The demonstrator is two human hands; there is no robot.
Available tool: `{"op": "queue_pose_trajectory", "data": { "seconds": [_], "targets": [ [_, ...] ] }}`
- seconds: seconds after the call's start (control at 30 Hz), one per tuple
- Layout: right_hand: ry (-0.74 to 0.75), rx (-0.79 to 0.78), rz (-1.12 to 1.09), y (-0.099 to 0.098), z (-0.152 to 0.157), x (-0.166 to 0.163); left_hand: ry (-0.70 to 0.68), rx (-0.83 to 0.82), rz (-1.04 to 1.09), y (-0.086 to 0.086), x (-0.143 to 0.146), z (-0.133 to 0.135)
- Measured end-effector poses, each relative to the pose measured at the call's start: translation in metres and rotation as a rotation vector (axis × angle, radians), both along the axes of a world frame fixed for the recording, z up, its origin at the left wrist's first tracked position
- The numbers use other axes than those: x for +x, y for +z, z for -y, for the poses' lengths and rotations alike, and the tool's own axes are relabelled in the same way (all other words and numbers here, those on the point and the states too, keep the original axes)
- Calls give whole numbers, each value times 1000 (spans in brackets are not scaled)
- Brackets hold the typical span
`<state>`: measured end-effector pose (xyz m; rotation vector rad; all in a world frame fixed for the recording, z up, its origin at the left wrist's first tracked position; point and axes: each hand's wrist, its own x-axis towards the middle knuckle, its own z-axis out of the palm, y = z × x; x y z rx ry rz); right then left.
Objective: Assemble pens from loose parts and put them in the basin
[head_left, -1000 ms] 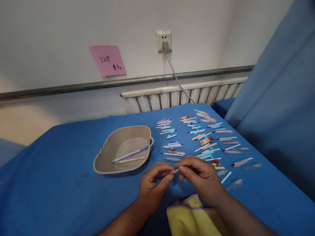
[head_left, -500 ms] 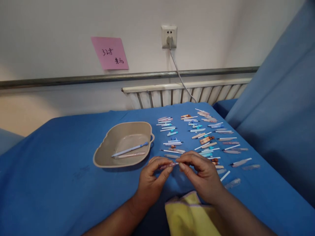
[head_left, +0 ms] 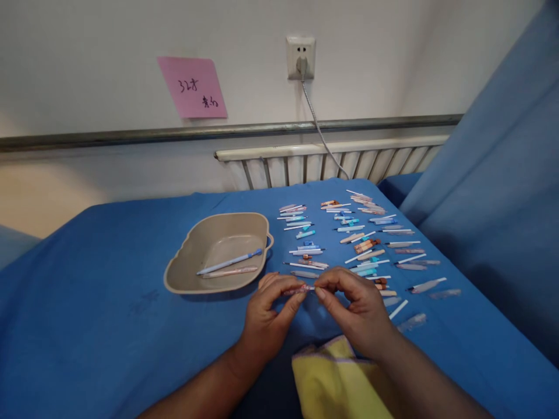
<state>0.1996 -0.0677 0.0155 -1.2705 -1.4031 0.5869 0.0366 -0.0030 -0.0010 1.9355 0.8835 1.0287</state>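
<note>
Between my two hands is a pink patterned pen barrel (head_left: 300, 290), lying roughly level above the blue cloth. My left hand (head_left: 268, 317) is closed around it, thumb and fingers pinching near its right end. A short stretch of white pen refill (head_left: 311, 288) shows at that end. The fingertips of my right hand (head_left: 358, 308) pinch this refill and cover the rest of it. Just beyond my hands lie pen parts in rows, the closest being a greyish barrel (head_left: 305, 274).
A beige basin (head_left: 174, 284) at left holds a blue pen and a pinkish one. Many refills, barrels and clips (head_left: 367, 247) spread over the right side of the blue cloth (head_left: 109, 326). A yellow cloth (head_left: 325, 378) lies below my hands. A blue curtain (head_left: 493, 174) hangs at right.
Both hands keep their pinch on the pen parts, almost in the same place. The whole view has shifted slightly, with the wall and basin a little higher in the picture.
</note>
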Motion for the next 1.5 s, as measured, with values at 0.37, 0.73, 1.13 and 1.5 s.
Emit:
{"op": "queue_pose_trajectory", "data": {
  "seconds": [0.37,0.73,1.13,1.5],
  "targets": [
    [57,9,159,5,2,5,-7,193,-90,-1,-2,1],
    [30,8,124,4,2,5,-18,262,-114,-5,-2,0],
    [72,20,187,7,3,7,-26,276,-113,-5,-2,-1],
    [103,4,291,5,2,9,-41,311,-162,-5,-2,-1]
  ]
}}
